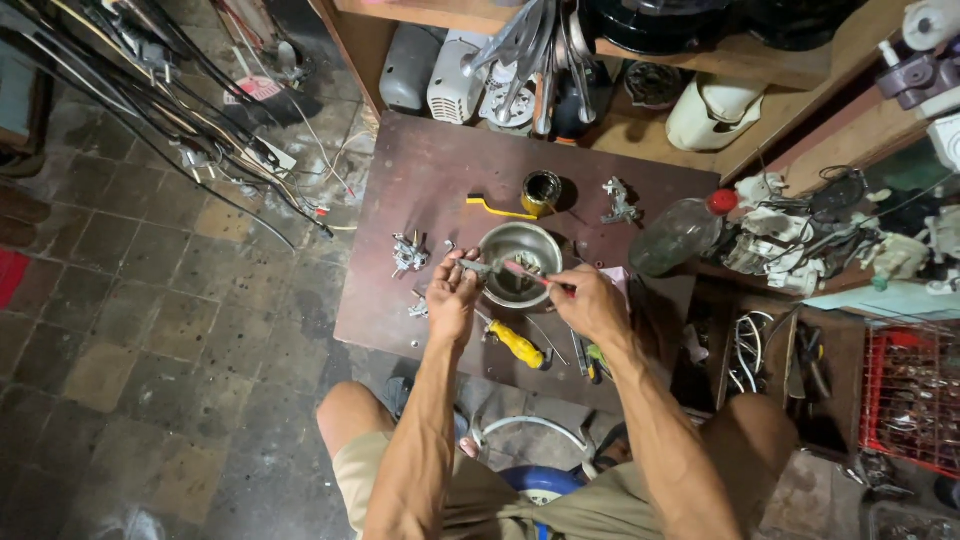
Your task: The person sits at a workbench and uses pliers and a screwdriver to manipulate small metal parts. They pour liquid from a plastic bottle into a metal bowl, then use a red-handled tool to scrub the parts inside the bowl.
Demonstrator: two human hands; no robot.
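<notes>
metal part (481,267), small, rigid, likely light, oily-slick: pinched in left hand (451,297) fingertips above steel bowl (520,262). right hand (590,303) fingers pressed around thin brush (527,274) touching part. best grip: part's body, firmly.
</notes>
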